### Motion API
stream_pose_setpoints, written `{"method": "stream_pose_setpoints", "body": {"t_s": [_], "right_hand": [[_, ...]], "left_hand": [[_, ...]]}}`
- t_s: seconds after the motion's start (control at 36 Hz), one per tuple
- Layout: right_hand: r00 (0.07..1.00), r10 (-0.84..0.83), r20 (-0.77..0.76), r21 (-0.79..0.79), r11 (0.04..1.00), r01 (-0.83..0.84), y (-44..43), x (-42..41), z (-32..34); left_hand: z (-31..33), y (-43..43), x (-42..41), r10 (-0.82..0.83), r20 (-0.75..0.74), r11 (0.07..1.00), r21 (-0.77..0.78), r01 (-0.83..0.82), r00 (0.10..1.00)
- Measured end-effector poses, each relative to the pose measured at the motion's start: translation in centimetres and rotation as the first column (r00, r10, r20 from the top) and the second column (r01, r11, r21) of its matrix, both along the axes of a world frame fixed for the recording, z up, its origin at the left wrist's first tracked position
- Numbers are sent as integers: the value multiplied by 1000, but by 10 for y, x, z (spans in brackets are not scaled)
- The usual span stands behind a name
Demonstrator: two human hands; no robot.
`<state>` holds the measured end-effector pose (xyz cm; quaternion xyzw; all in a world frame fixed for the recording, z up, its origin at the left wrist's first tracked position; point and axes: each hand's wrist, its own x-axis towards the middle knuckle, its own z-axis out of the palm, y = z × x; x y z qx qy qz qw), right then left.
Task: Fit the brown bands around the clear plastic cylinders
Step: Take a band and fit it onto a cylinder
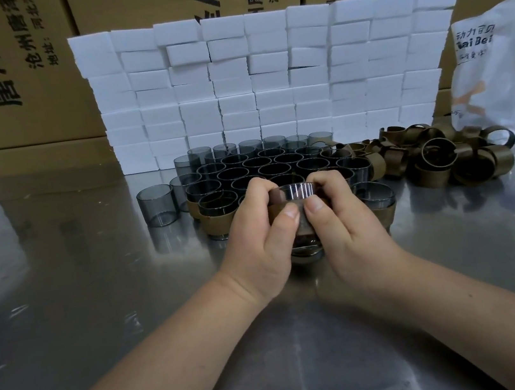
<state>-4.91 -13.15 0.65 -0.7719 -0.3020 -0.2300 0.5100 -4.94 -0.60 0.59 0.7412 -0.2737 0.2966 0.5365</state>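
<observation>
Both hands hold one clear plastic cylinder (295,190) just above the steel table. My left hand (262,237) grips its left side and my right hand (344,225) grips its right side, with both thumbs pressing on a brown band (303,233) wrapped round its lower part. Behind the hands stand several rows of bare smoky-clear cylinders (258,163). Two cylinders with bands on them, a banded cylinder (217,212) on the left and a banded cylinder (378,196) on the right, flank the hands. A heap of loose brown bands (437,153) lies at the right.
A wall of stacked white foam blocks (268,76) rises behind the cylinders, with cardboard boxes (14,74) behind it. A white printed plastic bag (498,68) sits at the far right. One lone cylinder (157,204) stands left of the group. The table (63,290) is reflective steel.
</observation>
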Motion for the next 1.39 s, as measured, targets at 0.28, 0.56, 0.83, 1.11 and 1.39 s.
{"method": "stream_pose_setpoints", "body": {"t_s": [0.28, 0.56, 0.83, 1.11, 1.39], "right_hand": [[1000, -10, -8, 7, 1000, 10, 1, -2, 1], [1000, -6, -4, 12, 1000, 6, 1, -3, 2], [1000, -24, -7, -15, 1000, 24, -1, -1, 1], [999, -32, -7, -28, 999, 32, -2, -2, 2], [995, 81, 51, 27, 996, -83, -4, 1, 1]], "left_hand": [[1, 0, 0, 7, 2, 1000, -17, -7, 1000], [0, 0, 0, 26, 22, 999, -20, -25, 999], [1, 0, 0, 11, -25, 999, -39, -12, 1000], [-1, 0, 1, -5, -34, 999, -37, 4, 999], [-6, -3, 5, -7, 7, 988, -152, 8, 1000]]}}
